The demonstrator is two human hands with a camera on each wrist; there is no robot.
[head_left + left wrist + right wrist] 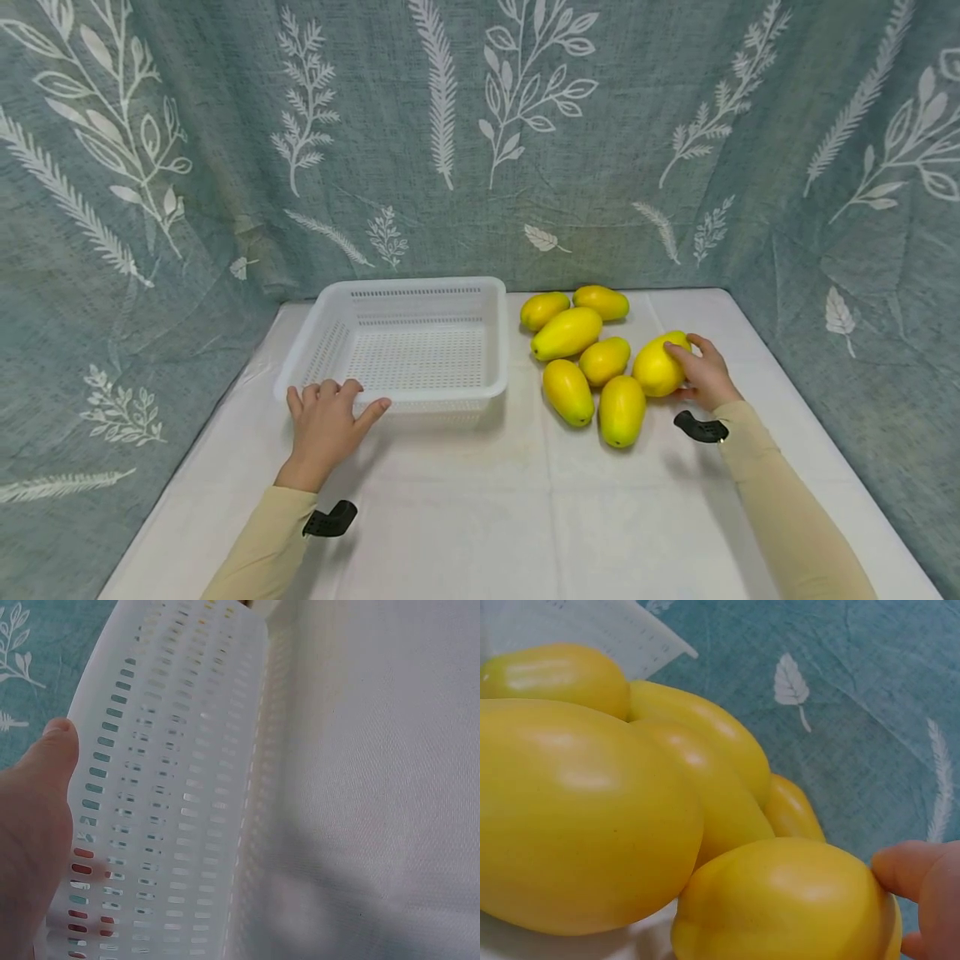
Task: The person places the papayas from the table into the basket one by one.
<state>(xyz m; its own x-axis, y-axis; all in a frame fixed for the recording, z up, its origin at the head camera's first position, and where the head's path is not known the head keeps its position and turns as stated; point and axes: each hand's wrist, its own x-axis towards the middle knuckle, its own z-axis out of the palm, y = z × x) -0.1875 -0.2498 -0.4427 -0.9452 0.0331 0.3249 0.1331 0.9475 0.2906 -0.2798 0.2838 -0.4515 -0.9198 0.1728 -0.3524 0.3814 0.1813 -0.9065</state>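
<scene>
In the right wrist view only a fingertip or two of the right hand (930, 900) shows at the edge, and the big yellow fruits are cut off and fill the picture; in the left wrist view the left hand (34, 840) is cut off too, with just the thumb side showing beside the basket wall.

The right hand (703, 372) curls round one smooth, egg-shaped yellow mango (660, 364), fingers over its top and right side; this mango lies on the table at the right end of a pile of mangoes (577, 354), touching its neighbours.

The left hand (326, 421) rests with its fingers spread on the near left rim of the white plastic basket (480, 292); the basket is full of little slots; it sits left of the fruit on a white cloth (525, 517).

A blue-green leafy curtain (637, 150) hangs behind.
</scene>
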